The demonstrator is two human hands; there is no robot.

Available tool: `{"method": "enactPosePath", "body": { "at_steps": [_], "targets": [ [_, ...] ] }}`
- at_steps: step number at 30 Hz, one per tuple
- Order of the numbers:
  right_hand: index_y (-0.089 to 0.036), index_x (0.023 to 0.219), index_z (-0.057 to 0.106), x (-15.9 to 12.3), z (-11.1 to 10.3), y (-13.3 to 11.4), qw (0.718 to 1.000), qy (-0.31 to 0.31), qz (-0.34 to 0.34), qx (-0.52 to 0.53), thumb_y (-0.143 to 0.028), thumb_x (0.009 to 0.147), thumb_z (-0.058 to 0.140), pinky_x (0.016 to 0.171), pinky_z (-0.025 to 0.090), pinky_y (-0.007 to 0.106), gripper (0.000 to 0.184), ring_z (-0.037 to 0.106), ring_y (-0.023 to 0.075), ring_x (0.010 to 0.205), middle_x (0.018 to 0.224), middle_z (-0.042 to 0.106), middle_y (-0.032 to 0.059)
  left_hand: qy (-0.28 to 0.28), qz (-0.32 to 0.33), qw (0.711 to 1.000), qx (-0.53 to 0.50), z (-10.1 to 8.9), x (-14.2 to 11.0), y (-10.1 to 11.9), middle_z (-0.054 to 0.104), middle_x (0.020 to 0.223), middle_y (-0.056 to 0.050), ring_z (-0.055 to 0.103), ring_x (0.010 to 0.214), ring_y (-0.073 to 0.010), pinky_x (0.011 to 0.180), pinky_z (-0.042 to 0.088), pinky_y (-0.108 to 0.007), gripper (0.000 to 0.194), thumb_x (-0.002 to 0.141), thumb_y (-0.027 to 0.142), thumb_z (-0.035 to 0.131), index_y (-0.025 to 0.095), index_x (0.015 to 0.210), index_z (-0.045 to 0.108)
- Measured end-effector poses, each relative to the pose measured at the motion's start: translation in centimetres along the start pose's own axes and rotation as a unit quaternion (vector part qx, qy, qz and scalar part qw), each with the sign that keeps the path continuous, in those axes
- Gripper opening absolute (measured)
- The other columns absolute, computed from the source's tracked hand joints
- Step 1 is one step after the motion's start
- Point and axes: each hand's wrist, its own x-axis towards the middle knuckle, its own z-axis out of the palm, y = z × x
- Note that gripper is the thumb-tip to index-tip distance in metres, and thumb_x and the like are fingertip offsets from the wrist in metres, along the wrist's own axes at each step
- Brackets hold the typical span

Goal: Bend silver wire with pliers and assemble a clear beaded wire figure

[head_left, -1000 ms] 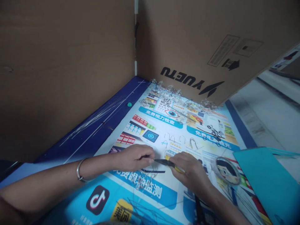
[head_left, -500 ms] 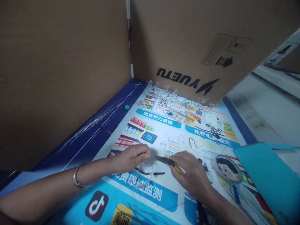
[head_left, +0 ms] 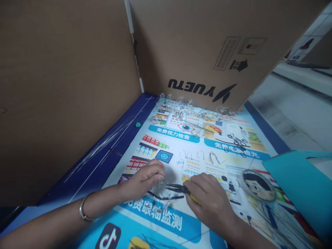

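My left hand (head_left: pixel 146 180) is closed in a pinch, thumb against the fingers. At its fingertips is a small, clear, glinting piece, too small to name. My right hand (head_left: pixel 211 202) is wrapped round the yellow handles of long-nose pliers (head_left: pixel 177 188). The jaws point left, their tips slightly apart and close to the left fingertips. Whether they touch the small piece I cannot tell. Just below the hands lies a cluster of clear bits and thin wire (head_left: pixel 160 206), beside a dark strip (head_left: pixel 166 197). Bent wire hooks (head_left: pixel 213 158) lie beyond the hands.
A cardboard wall (head_left: pixel 197 52) stands behind the printed sheet (head_left: pixel 178 141), and another cardboard panel (head_left: pixel 64 86) on the left. Clear wire pieces (head_left: pixel 181 103) line the back; black rings (head_left: pixel 237 142) lie right. Straight wires (head_left: pixel 101 138) lie left, a teal folder (head_left: pixel 298 183) right.
The pliers have moved down and left, so their tips are closer to my left fingertips. My left hand keeps its pinch. The whole view has shifted slightly.
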Motion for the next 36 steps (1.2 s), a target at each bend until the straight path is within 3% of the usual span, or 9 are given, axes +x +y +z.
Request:
{"method": "enactPosePath", "body": {
  "at_steps": [18,30,36],
  "targets": [
    [-0.018,0.083,0.061,-0.16,0.39,-0.20,1.000,-0.014,0.016,0.005,-0.018,0.083,0.047,0.064,0.030,0.031,0.014,0.045,0.0168,0.071,0.075,0.056,0.0045,-0.022,0.016,1.000,-0.011,0.21,-0.37,-0.21,0.046,0.080,-0.002,0.046,0.086,-0.0154,0.077,0.037,-0.028,0.025,0.092,0.031,0.042,0.018,0.078,0.057],
    [-0.018,0.081,0.062,-0.22,0.58,-0.03,1.000,-0.016,0.000,0.011,-0.017,0.083,0.048,0.062,0.032,0.029,0.014,0.046,0.0161,0.069,0.070,0.055,0.0035,-0.030,0.030,0.999,0.022,0.26,-0.17,0.24,0.047,0.079,-0.002,0.047,0.085,-0.0154,0.077,0.037,-0.027,0.032,0.092,0.039,0.040,0.017,0.075,0.056],
    [-0.018,0.079,0.061,0.13,0.18,-0.08,0.998,-0.054,0.029,0.031,-0.019,0.083,0.047,0.063,0.032,0.029,0.014,0.047,0.0166,0.071,0.071,0.054,0.0036,-0.019,0.015,1.000,0.014,0.29,-0.12,0.23,0.047,0.077,-0.001,0.047,0.084,-0.0153,0.076,0.038,-0.027,0.031,0.092,0.037,0.041,0.017,0.072,0.055]
  ]
}}
